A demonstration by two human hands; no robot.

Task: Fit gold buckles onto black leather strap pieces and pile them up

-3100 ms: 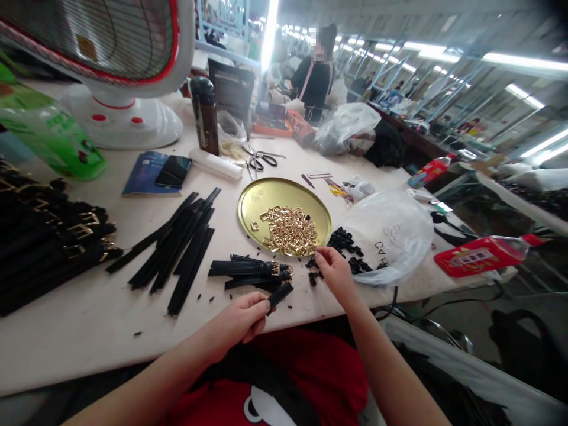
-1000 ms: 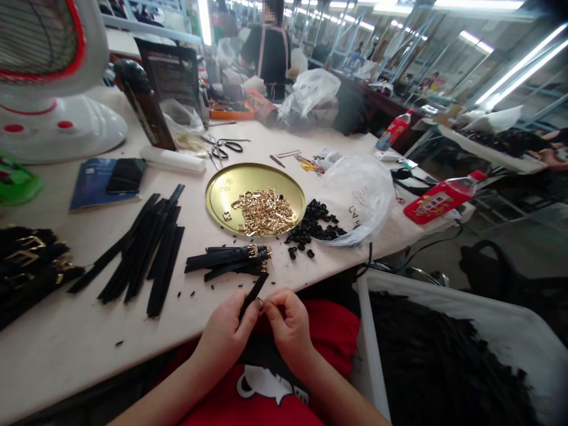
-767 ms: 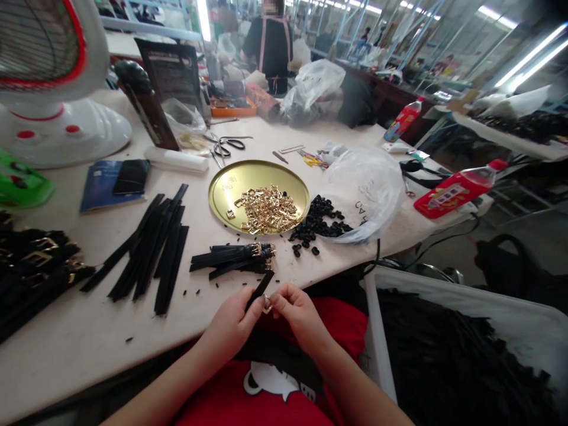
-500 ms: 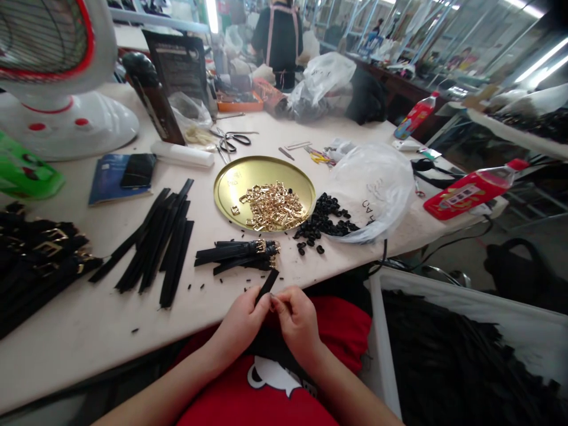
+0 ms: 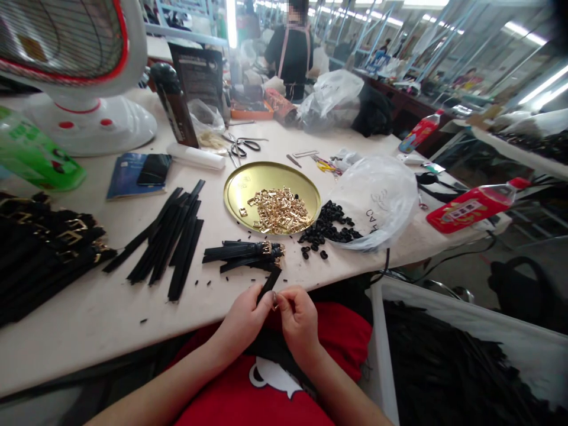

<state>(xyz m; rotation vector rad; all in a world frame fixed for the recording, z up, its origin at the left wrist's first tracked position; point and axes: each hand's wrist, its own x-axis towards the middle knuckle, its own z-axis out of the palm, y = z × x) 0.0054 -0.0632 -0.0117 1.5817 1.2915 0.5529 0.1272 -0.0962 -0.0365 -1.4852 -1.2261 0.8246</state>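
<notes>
My left hand (image 5: 245,319) pinches a short black strap (image 5: 270,281) at the table's near edge. My right hand (image 5: 299,316) is closed beside it, pinching a small gold buckle (image 5: 275,301) against the strap's lower end. Just beyond lies a small bundle of black straps with gold buckles (image 5: 246,253). A round gold tray (image 5: 248,182) holds a heap of gold buckles (image 5: 279,210). To its right is a pile of small black loops (image 5: 328,225) spilling from a clear plastic bag (image 5: 377,195). Loose black straps (image 5: 171,236) lie to the left.
A stack of buckled black straps (image 5: 39,248) fills the left edge. A white fan (image 5: 89,77), a green bag (image 5: 38,157), a phone on a blue booklet (image 5: 142,174), scissors (image 5: 244,145) and a red bottle (image 5: 474,204) stand around. A person works at the far end. A white bin of black straps (image 5: 444,367) is at my right.
My right hand came back from the pile of loops and buckles to meet my left hand at the strap's end. Both hands now hold strap and buckle together; the view shifted slightly.
</notes>
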